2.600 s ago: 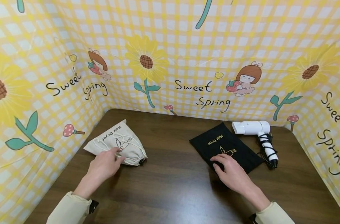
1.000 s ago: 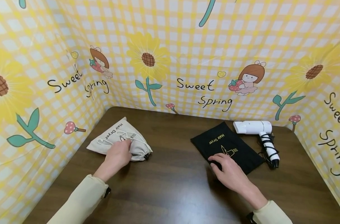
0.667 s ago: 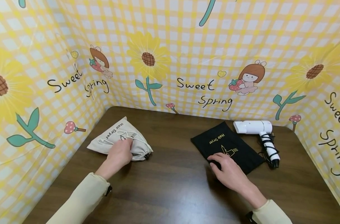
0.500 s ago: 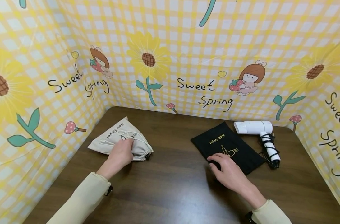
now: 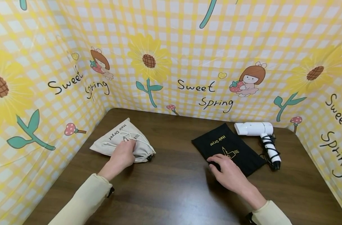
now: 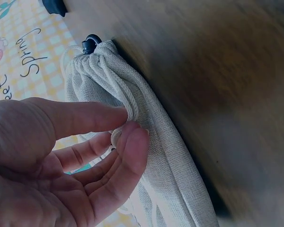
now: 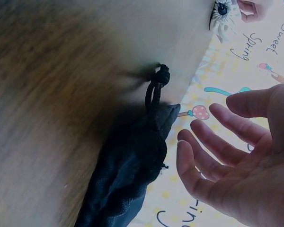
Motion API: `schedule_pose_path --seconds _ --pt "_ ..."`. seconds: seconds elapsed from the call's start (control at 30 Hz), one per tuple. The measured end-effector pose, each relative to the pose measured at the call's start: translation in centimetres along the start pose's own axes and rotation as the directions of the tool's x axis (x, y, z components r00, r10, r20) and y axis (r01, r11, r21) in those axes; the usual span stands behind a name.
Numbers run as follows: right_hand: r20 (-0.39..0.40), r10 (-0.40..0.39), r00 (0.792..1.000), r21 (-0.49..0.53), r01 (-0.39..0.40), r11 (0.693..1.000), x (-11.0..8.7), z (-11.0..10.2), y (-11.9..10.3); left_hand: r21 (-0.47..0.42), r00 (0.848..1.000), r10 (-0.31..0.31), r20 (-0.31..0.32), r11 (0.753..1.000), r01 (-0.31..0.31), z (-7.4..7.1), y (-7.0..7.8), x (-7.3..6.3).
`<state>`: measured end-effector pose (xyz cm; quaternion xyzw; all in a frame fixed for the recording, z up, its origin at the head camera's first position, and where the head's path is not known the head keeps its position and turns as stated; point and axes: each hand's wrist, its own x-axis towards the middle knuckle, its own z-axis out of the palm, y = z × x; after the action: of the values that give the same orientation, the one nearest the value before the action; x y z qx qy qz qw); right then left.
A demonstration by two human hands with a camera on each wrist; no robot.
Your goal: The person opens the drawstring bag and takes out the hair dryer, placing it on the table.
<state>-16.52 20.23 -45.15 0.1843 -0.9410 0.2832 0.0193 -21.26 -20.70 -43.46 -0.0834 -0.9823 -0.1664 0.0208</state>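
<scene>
A beige drawstring bag [image 5: 144, 147] printed "Hair Dryer" lies at the left of the table. My left hand [image 5: 121, 157] is over its front, thumb and fingertips pinching the bag's pale cord [image 6: 123, 90], as the left wrist view shows. A black cord lock [image 6: 90, 44] sits at the gathered mouth. On the right lies a flat black pouch [image 5: 238, 153] with yellow "Hair Dryer" lettering. Above its near left edge, my right hand [image 5: 230, 173] has loosely bent fingers around nothing. In the right wrist view, a black knotted cord [image 7: 162, 75] sticks out from the pouch.
A white hair dryer [image 5: 253, 128], its black power cord wound round the handle, lies just beyond the pouch at the back right. Yellow checked cloth walls [image 5: 188, 56] enclose the back and sides of the brown wooden table [image 5: 171, 178].
Since the earliest frame, my left hand has moved right and now pinches the bag's cord. The beige bag has shifted slightly right. My right hand stays nearly in place over the pouch.
</scene>
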Motion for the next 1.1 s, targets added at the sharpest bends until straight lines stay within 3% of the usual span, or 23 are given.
schedule_pose_path --seconds 0.53,0.73,1.1 --pt "0.031 -0.010 0.999 -0.003 0.010 1.000 0.6 0.2 -0.9 -0.025 0.997 0.072 0.018 0.997 -0.072 0.7 1.4 0.6" --pt "0.032 -0.043 0.999 -0.007 0.043 0.999 1.1 0.5 -1.6 -0.027 0.993 0.118 0.010 0.993 -0.118 0.9 2.1 0.8" --pt "0.056 -0.088 0.995 0.034 0.087 0.996 2.2 0.9 -3.5 -0.036 0.988 0.145 0.045 0.989 -0.144 1.3 3.3 0.9"
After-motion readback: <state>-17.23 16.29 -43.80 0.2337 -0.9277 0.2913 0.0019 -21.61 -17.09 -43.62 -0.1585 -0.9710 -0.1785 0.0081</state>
